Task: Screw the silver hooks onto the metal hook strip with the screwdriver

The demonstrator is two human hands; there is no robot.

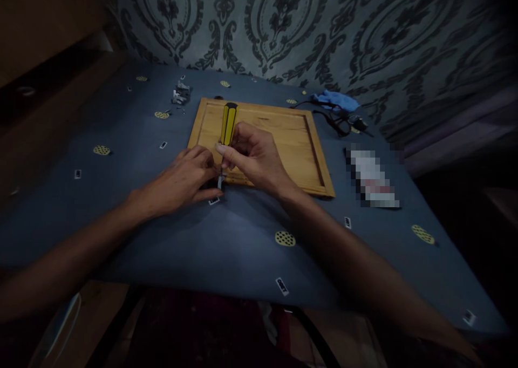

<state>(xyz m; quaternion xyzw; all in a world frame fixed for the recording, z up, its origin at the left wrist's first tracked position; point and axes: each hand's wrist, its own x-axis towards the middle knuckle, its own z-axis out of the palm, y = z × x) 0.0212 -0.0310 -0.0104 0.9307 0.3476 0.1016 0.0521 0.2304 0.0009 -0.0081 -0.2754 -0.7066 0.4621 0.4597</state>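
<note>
A framed wooden panel [275, 136] lies flat on the blue patterned table cover. My right hand [254, 155] grips a screwdriver with a yellow and black handle [229, 124], held upright with its tip down at the panel's near left corner. Under the tip sits a small metal hinge [220, 180], partly sticking out past the panel's near edge. My left hand [188, 179] is beside it, its fingers bent around the hinge and its thumb along the table side; the fingertips are partly hidden.
Several metal hinges [181, 93] with small screws lie at the back left. A blue cloth [335, 100] and dark glasses [338, 121] are at the back right. A blurred flat object [373, 178] lies right of the panel. Patterned wallpaper [283, 22] rises behind.
</note>
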